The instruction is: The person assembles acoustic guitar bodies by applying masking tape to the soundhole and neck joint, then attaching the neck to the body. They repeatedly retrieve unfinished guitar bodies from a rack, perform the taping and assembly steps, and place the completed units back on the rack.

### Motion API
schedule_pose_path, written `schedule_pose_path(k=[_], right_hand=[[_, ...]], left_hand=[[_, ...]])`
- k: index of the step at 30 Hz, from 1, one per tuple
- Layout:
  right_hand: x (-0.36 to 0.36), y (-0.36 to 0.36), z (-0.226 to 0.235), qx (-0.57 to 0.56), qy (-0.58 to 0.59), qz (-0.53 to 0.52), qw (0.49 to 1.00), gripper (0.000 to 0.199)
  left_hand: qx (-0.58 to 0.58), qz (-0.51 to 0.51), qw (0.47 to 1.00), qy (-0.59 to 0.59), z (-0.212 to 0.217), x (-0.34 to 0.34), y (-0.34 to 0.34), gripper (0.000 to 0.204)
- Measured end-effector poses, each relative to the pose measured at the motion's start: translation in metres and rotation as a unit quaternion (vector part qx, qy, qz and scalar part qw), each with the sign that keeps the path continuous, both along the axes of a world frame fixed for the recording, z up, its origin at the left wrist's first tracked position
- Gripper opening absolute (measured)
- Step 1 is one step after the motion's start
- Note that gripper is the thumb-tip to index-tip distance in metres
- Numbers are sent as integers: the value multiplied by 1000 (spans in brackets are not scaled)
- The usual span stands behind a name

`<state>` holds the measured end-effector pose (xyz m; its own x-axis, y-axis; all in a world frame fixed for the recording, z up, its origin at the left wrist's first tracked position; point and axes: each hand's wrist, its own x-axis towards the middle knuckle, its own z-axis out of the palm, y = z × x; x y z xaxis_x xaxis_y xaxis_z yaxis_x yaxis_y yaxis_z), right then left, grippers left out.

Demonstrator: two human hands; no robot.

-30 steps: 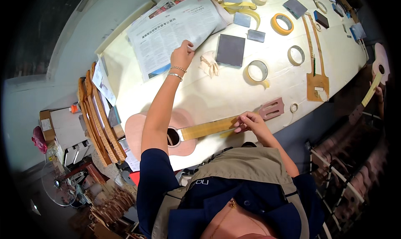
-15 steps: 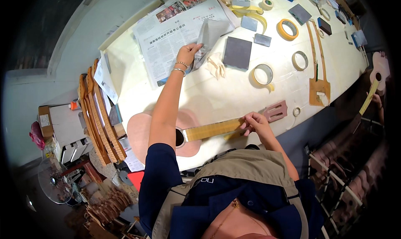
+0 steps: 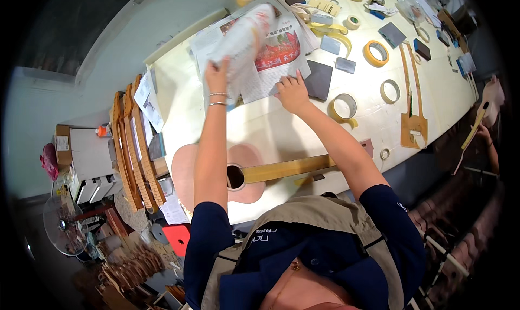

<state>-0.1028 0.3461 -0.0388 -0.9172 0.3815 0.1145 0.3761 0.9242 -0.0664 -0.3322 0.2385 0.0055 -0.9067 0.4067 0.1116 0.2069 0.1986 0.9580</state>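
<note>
At the table's far side, my left hand (image 3: pixel 216 77) pinches the edge of a newspaper sheet (image 3: pixel 238 42), which is raised and blurred by motion. My right hand (image 3: pixel 292 92) rests with fingers spread on the near right corner of the newspaper pile (image 3: pixel 281 53), beside a dark square block (image 3: pixel 319 80). Below my arms lies a small unfinished guitar, its pale pink body (image 3: pixel 249 193) to the left. Yellow tape covers its neck (image 3: pixel 292 168). My left forearm hides part of the body, and my right forearm crosses in front of the neck near the headstock (image 3: pixel 367 146).
Tape rolls (image 3: pixel 376 53), grey abrasive blocks (image 3: pixel 345 65) and a wooden template (image 3: pixel 414 126) lie on the right. Several wooden necks (image 3: pixel 132 147) lean at the table's left edge, above a fan (image 3: pixel 62 223). Another person's hand (image 3: pixel 483 131) holds a similar instrument at far right.
My right hand has left the guitar neck and reached up to the newspaper. My left hand has moved left, lifting a sheet, and a printed red picture now shows beneath.
</note>
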Motion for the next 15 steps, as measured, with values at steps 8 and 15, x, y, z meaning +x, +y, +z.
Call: schedule_pose_path(k=[8, 15], right_hand=[[29, -41, 93, -100, 382, 37, 918, 56], [73, -100, 118, -203, 421, 205, 860, 30]], left_hand=[[290, -104, 913, -267, 119, 129, -144, 41], [145, -198, 914, -323, 89, 274, -232, 52]])
